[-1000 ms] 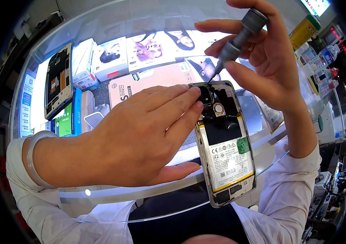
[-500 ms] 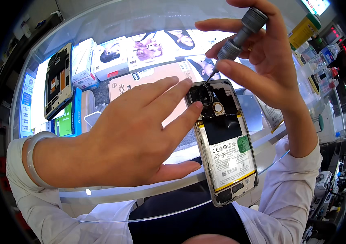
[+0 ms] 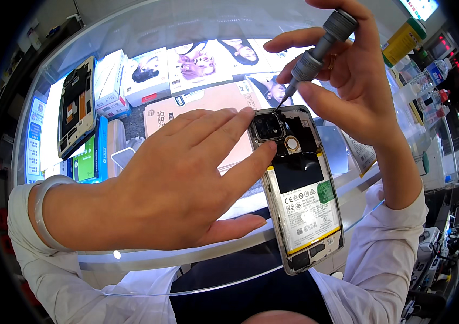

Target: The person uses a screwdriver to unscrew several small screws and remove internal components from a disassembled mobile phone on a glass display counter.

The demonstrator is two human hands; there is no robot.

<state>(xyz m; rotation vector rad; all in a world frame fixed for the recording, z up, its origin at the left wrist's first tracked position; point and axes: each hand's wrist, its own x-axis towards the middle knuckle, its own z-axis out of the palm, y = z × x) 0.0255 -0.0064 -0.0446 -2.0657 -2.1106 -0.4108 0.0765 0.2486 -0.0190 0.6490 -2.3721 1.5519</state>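
A smartphone (image 3: 296,171) with its back cover off lies tilted at the glass counter's near side, baring a white battery (image 3: 310,216) and a black camera module (image 3: 267,126). My left hand (image 3: 181,173) reaches over from the left with fingers stretched and apart. Two of its fingertips rest at the camera module; the thumb points toward the phone's side. In my right hand (image 3: 356,92) is a grey precision screwdriver (image 3: 309,66), gripped by thumb and fingers. Its thin tip meets the phone's top edge, just right of the camera module. Any screw under the tip is too small to make out.
Another opened phone (image 3: 76,108) lies at the left of the glass counter (image 3: 148,24). Under the glass are picture boxes (image 3: 197,65), a pink box (image 3: 164,110) and a blue-green box (image 3: 92,156). A yellow bottle (image 3: 403,42) and clear bottles (image 3: 429,75) stand right.
My left fingers have shifted slightly, one fingertip moving right along the camera module's lower edge. The screwdriver and phone have moved a little right. My right hand keeps its grip.
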